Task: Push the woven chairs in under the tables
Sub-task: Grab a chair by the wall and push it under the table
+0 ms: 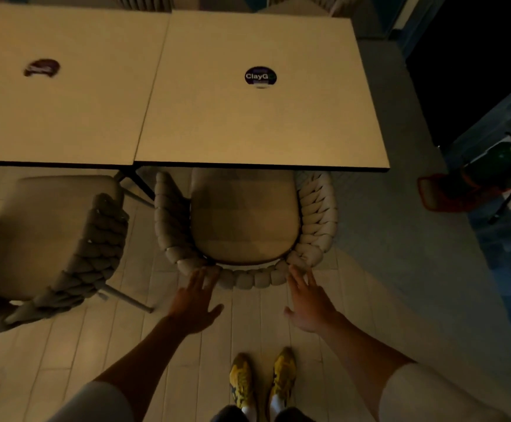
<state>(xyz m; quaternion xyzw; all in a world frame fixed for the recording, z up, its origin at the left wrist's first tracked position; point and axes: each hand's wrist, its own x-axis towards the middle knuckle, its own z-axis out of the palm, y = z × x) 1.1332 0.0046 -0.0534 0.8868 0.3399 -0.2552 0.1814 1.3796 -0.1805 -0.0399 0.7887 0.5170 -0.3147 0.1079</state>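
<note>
A woven chair (245,226) with a beige seat cushion stands straight ahead, its front tucked a little under the right table (260,123). My left hand (196,303) and my right hand (307,303) reach to the curved braided backrest with straight, spread fingers; the fingertips touch its outer rim at left and right. A second woven chair (53,239) stands at the left, turned at an angle, with its seat mostly out from under the left table (59,111).
The two square tables stand pushed together, each with a round sticker (260,76). More chair backs show beyond their far edge. At the right are a dark wall and a red stand (449,193). My yellow shoes (263,379) stand on pale floor planks.
</note>
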